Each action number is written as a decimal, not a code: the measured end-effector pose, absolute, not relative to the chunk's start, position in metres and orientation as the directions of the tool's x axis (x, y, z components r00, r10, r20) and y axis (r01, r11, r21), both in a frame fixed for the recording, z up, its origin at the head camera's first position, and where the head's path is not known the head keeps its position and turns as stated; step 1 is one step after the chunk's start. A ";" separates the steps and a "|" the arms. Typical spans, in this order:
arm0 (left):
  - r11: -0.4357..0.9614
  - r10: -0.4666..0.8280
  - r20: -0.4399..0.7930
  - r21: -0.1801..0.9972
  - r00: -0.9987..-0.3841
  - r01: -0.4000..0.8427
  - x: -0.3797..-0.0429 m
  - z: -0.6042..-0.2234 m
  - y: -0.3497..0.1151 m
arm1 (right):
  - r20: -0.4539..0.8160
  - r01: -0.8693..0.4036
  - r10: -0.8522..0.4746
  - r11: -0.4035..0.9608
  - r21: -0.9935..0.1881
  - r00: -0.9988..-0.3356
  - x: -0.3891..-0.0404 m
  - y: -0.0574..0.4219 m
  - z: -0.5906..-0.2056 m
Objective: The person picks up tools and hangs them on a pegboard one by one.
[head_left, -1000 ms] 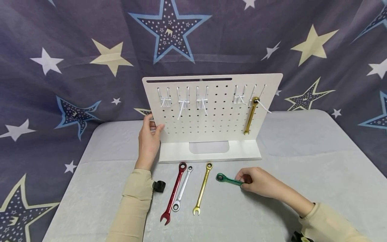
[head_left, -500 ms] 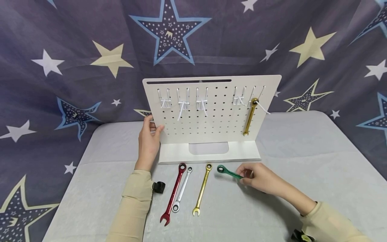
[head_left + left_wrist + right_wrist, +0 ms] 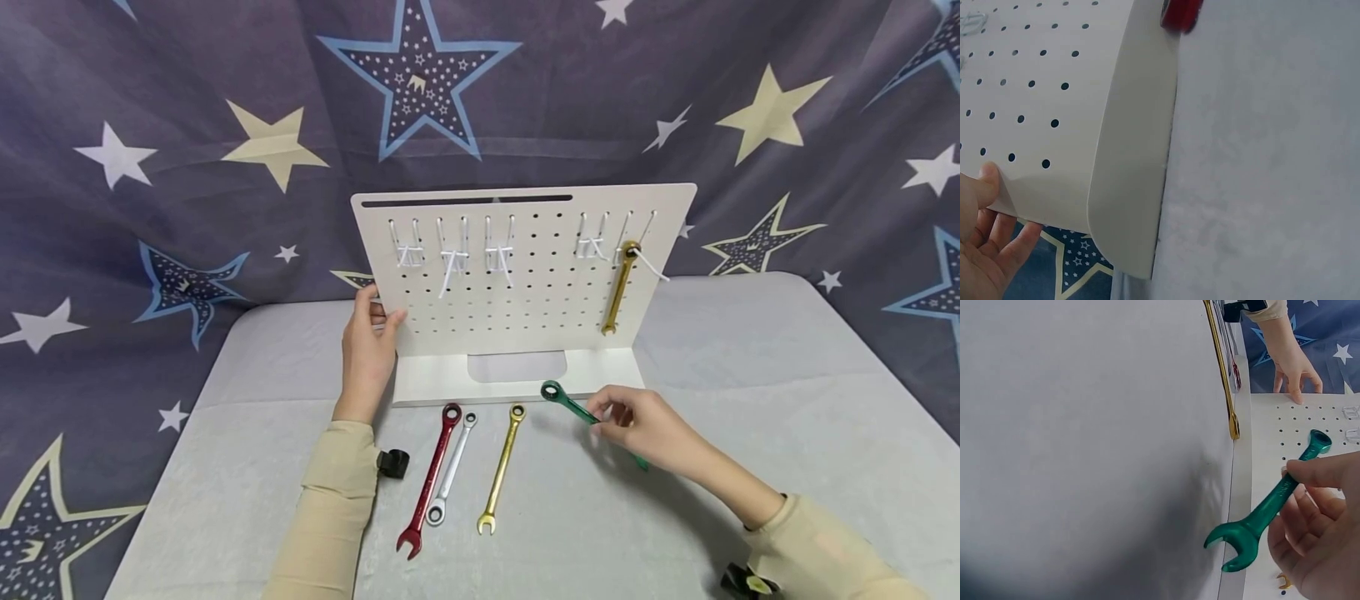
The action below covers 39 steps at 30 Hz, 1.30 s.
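Observation:
My right hand (image 3: pixel 645 425) pinches a green combination wrench (image 3: pixel 1266 509) near its middle, off the table. Its ring end points up and left toward the board, and its open jaw shows low in the right wrist view. My left hand (image 3: pixel 369 358) grips the left edge of a white pegboard (image 3: pixel 517 317), thumb on the front and fingers behind. A gold wrench (image 3: pixel 619 292) hangs by its ring from the rightmost hook. On the table before the board lie a red wrench (image 3: pixel 431 479), a silver wrench (image 3: pixel 453 467) and another gold wrench (image 3: pixel 502 467).
Several white hooks (image 3: pixel 498 254) stick out from the upper board. The board stands on a white base (image 3: pixel 435 379) with a cutout. Behind the grey-covered table (image 3: pixel 750 375) hangs a dark curtain (image 3: pixel 562 100) with stars.
My right hand has lifted the green wrench and moved it forward, toward the board's base; more of its far end shows now. My left hand keeps its hold on the board.

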<state>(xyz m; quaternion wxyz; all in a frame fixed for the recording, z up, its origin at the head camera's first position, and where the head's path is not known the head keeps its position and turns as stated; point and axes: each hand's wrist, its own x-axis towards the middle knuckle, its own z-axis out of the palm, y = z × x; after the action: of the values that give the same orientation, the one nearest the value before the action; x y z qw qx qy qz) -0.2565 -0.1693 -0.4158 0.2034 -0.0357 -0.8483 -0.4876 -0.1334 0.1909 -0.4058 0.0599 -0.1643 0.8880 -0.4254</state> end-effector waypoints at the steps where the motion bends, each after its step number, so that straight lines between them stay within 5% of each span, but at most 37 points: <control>1: 0.523 -0.138 0.379 0.813 -0.915 0.258 -0.256 -0.415 -0.169 | 0.041 -0.241 -0.336 0.581 -0.777 -0.941 -0.134 0.190 -0.406; 9: 0.532 -0.141 0.369 0.811 -0.919 0.243 -0.257 -0.415 -0.170 | 0.072 -0.216 -0.270 0.555 -0.804 -0.960 -0.134 0.187 -0.403; 19: 0.523 -0.136 0.376 0.813 -0.916 0.256 -0.257 -0.414 -0.170 | 0.274 -0.289 -0.100 0.456 -0.842 -0.957 -0.137 0.185 -0.395; 29: 0.517 -0.143 0.364 0.821 -0.920 0.244 -0.256 -0.415 -0.169 | 0.289 -0.278 -0.038 0.415 -0.866 -0.957 -0.144 0.178 -0.382; 39: 0.517 -0.146 0.362 0.822 -0.921 0.241 -0.256 -0.416 -0.169 | 0.290 -0.269 0.060 0.232 -0.935 -0.955 -0.147 0.161 -0.377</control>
<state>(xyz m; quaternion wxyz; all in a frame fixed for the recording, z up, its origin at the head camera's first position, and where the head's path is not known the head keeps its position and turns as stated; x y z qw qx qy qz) -0.2560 -0.1686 -0.4163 0.1972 -0.0279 -0.8482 -0.4908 -0.1472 0.1608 -0.3766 -0.1335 -0.0676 0.7734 -0.6160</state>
